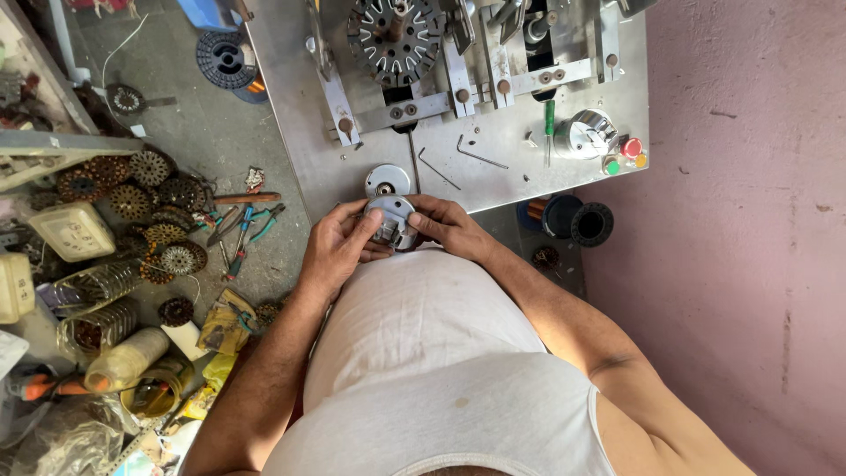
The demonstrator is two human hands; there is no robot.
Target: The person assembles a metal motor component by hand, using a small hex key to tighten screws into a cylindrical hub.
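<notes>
Both hands hold a small round grey metal motor part (392,219) just off the near edge of a metal workbench (291,106). My left hand (339,242) wraps its left side, thumb on top. My right hand (445,222) pinches its right side. A second round metal disc (387,181) lies on the bench directly beyond it. Farther back, a slotted round stator core (394,33) sits on the bench's winding fixture.
Hex keys (480,157) and a green-handled screwdriver (548,128) lie on the bench, near coloured buttons (624,157). Left on the floor: several rusty stator cores (150,207), pliers (251,220), a white switch box (72,231). Wire spools (573,220) stand by the pink wall.
</notes>
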